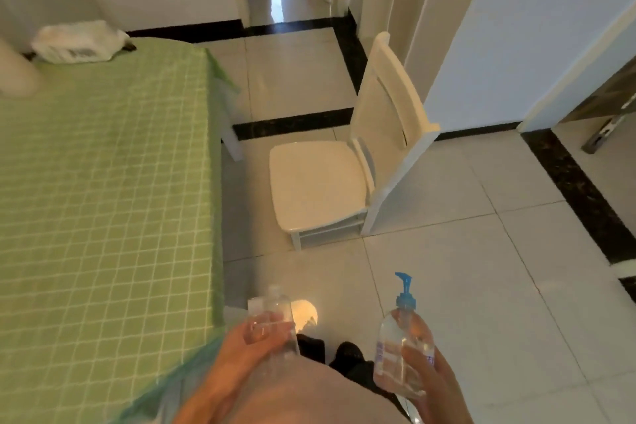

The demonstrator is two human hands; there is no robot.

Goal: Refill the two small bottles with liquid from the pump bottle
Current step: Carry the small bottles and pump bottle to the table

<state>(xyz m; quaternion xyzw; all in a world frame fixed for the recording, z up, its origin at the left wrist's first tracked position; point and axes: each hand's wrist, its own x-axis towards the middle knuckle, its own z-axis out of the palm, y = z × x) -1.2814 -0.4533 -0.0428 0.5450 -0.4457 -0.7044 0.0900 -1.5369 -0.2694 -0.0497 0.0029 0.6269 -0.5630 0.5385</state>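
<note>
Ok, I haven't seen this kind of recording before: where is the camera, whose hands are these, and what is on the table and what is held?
No machine here: one camera sits on a person's head, looking forward and down, so the hands at the bottom are their own. The left hand grips small clear bottles, apparently two. The right hand holds the pump bottle, blue pump on top, clear liquid inside. On the left, the table under a green checked cloth carries a white packet at its far end and a blurred white cylinder at the picture's edge. A white chair stands on the tiled floor.
</note>
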